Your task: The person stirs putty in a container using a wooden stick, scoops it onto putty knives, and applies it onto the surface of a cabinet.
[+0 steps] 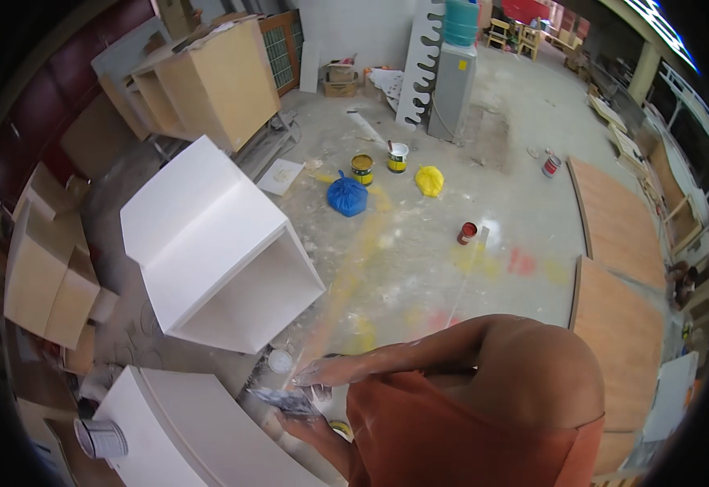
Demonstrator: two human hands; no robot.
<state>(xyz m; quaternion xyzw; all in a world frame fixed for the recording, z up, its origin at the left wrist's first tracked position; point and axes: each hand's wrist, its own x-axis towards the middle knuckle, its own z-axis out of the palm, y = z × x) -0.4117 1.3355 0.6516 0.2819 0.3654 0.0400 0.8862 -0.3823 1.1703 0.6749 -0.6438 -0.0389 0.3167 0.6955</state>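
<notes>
My right hand (315, 373), smeared with white filler, reaches left across my orange shirt. It grips a grey putty knife (280, 399) whose blade points left, over the edge of a white curved panel (184, 430). Just under the blade is my left hand (294, 426), next to a small yellow-rimmed tin (340, 428). My shirt and arm hide most of it, so its grip does not show. A white open-fronted cabinet box (208, 243) lies on the floor just beyond both hands.
A grey tin (101, 438) stands on the curved panel. Paint tins (362, 169) (397, 157) (467, 233), a blue bag (346, 197) and a yellow bag (429, 180) dot the dusty floor. Wooden panels (618, 219) lie right, pale cabinets (208, 81) stand at the back left.
</notes>
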